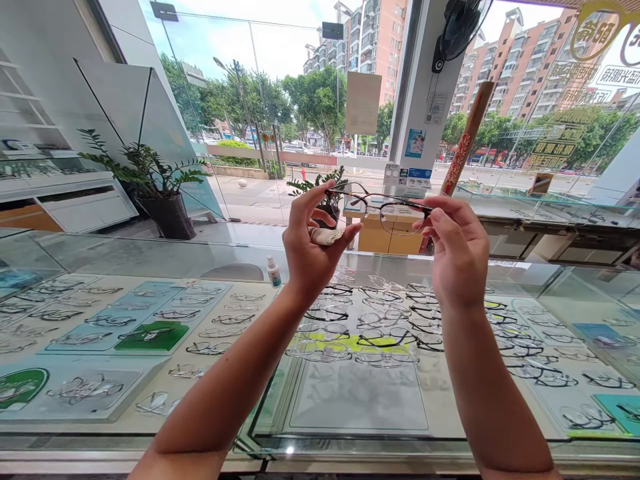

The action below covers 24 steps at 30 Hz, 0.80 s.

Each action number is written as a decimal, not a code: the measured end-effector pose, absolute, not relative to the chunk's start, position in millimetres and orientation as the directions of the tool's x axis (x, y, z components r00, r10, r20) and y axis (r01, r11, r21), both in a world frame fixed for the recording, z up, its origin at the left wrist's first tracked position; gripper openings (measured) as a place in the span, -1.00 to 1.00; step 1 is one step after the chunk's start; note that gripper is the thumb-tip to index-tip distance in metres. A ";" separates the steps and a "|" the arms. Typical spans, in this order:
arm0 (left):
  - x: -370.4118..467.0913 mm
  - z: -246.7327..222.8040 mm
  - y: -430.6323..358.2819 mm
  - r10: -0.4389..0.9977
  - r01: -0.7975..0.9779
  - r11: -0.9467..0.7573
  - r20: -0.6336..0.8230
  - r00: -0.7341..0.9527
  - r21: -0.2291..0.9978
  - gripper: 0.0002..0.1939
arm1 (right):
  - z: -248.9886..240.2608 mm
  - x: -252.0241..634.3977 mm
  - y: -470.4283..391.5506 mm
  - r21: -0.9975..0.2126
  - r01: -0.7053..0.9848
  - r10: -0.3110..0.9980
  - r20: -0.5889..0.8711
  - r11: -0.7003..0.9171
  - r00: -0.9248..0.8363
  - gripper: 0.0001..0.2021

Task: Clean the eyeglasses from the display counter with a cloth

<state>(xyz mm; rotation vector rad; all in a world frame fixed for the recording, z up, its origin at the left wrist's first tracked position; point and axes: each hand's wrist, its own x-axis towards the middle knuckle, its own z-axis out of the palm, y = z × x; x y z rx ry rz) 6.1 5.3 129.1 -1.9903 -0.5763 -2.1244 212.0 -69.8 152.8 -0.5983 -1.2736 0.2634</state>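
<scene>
- At the left, a green leafy plant in a dark tapered pot (167, 217) stands behind the clear glass surface (240, 251).
- Nearer, a flat bright-green panel (173, 337) lies among rows of spectacles.
- A small white spray bottle (274, 273) with a bluish label stands upright, just beside the left forearm.
- The left hand (313, 252) grasps a rolled cream-coloured cloth (327, 237), and its index fingertip touches the left end of the eyeglasses.
- These thin-rimmed eyeglasses with a dark upper edge (400, 219) are in the air between both hands, well above the surface.
- The right hand (461, 250) pinches the right end of the eyeglasses between thumb and fingers.
- Behind this hand, a slanted reddish-brown pole with a floral pattern (466, 140) rises.
</scene>
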 end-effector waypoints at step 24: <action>6.2 124.2 12.7 0.197 0.342 -0.911 0.971 -0.135 0.233 -0.24 | 149.1 207.7 -65.6 -0.568 0.132 0.515 0.805 0.812 0.296 -0.86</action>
